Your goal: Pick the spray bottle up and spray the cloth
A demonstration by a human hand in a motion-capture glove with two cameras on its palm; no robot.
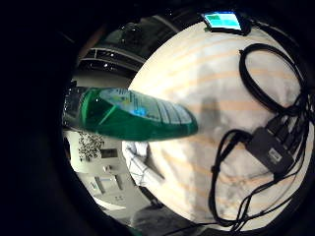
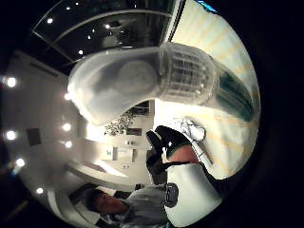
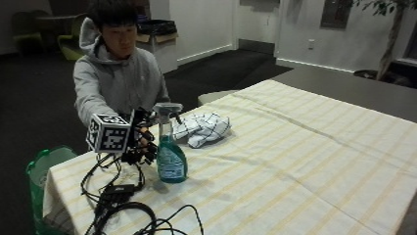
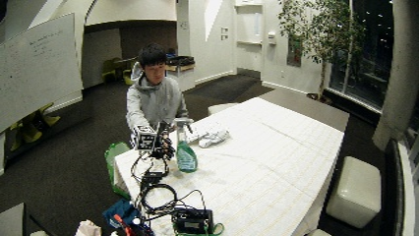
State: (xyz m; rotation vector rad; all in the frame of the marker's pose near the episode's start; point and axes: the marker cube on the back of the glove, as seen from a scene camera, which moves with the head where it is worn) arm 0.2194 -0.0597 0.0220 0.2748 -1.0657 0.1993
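Outside view is showing a big table [image 3: 306,161] wearing a pale cloth with thin yellowish stripes, stretching away from the gloved right hand [image 3: 145,142]. Just past the hand, a crumpled white cloth [image 3: 203,128] with dark grid lines is lying in a soft heap. Right beside the hand, the spray bottle [image 3: 171,156] is standing upright: see-through plastic, teal-green liquid, printed label, clear ribbed collar and whitish trigger head. The hand is sitting against the bottle's neck, but whether the fingers are actually wrapping it, can't tell.
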